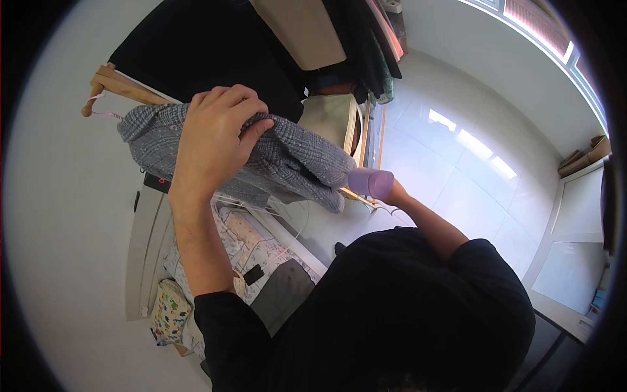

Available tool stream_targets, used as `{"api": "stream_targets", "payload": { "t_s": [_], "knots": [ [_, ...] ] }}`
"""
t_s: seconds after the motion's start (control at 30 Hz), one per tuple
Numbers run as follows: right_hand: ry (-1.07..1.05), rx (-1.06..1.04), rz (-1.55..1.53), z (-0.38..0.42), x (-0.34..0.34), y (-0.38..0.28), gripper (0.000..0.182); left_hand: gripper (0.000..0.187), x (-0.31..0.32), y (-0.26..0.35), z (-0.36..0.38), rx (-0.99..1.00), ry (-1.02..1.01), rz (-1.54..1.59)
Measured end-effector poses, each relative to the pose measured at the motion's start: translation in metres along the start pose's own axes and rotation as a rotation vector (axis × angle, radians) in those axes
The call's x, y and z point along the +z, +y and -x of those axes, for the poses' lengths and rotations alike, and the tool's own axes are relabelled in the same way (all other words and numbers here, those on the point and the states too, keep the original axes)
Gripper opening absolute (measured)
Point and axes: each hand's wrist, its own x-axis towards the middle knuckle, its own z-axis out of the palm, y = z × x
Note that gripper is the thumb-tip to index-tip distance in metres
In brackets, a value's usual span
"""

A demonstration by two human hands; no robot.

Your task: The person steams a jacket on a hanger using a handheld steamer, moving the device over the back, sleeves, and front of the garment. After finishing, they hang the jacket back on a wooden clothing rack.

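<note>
A grey tweed garment [241,173], probably a jacket, spreads in front of me by the wooden rack [127,86]. My left hand [219,134] is closed over its upper edge, thumb on the near side and fingers over the top. My right hand [397,195] is wrapped round a purple cylindrical thing [372,183], whose exact kind I cannot make out. The purple thing lies against the right end of the garment, apparently touching it. Its far end and most of my right fingers are hidden.
Dark clothes [209,52] and a beige garment [304,36] hang behind. Below left is a bed [238,228] with a black phone [253,274], grey cloth [281,294] and a patterned pillow [171,310]. A white cabinet [575,261] stands right, on the tiled floor [470,176].
</note>
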Motion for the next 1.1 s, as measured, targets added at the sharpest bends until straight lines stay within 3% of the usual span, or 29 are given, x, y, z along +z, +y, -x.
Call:
{"api": "stream_targets", "payload": {
  "t_s": [0.17, 0.27, 0.33, 0.5, 0.57, 0.63, 0.73, 0.8, 0.87, 0.93, 1.1],
  "knots": [
    [0.000, 0.049, -0.018, 0.005, -0.006, -0.011, 0.037, 0.016, 0.000, 0.000, -0.001, -0.018, 0.003, 0.005],
    [-0.022, -0.048, -0.042, -0.004, -0.028, -0.046, 0.039, 0.016, 0.000, 0.000, -0.002, -0.017, 0.009, 0.007],
    [0.075, -0.242, -0.011, -0.015, -0.032, -0.052, 0.042, 0.016, -0.001, 0.000, -0.003, -0.026, 0.003, 0.006],
    [0.040, -0.368, -0.091, -0.056, -0.053, -0.083, 0.048, 0.017, 0.000, 0.001, -0.006, -0.033, -0.003, -0.002],
    [-0.175, -0.263, -0.650, -0.076, -0.069, -0.118, 0.044, 0.016, -0.001, 0.002, -0.006, -0.037, -0.008, 0.001],
    [-0.317, -0.079, -1.122, -0.074, -0.120, -0.199, 0.043, 0.016, -0.001, 0.002, -0.006, -0.038, -0.007, 0.003],
    [-0.298, -0.105, -0.860, -0.071, -0.136, -0.219, 0.042, 0.016, -0.002, 0.002, -0.007, -0.040, -0.004, 0.007],
    [-0.330, -0.024, -1.018, -0.072, -0.111, -0.169, 0.047, 0.016, -0.004, 0.002, -0.006, -0.043, -0.005, 0.007],
    [-0.090, -0.234, -0.377, -0.063, -0.075, -0.098, 0.053, 0.016, -0.003, 0.001, -0.006, -0.043, -0.007, 0.004],
    [0.043, -0.288, -0.073, -0.044, -0.069, -0.081, 0.055, 0.016, -0.003, 0.002, -0.006, -0.038, 0.005, 0.008],
    [0.025, -0.139, -0.145, -0.017, -0.046, -0.048, 0.049, 0.015, -0.004, 0.001, -0.005, -0.030, 0.016, 0.020]
  ]
}}
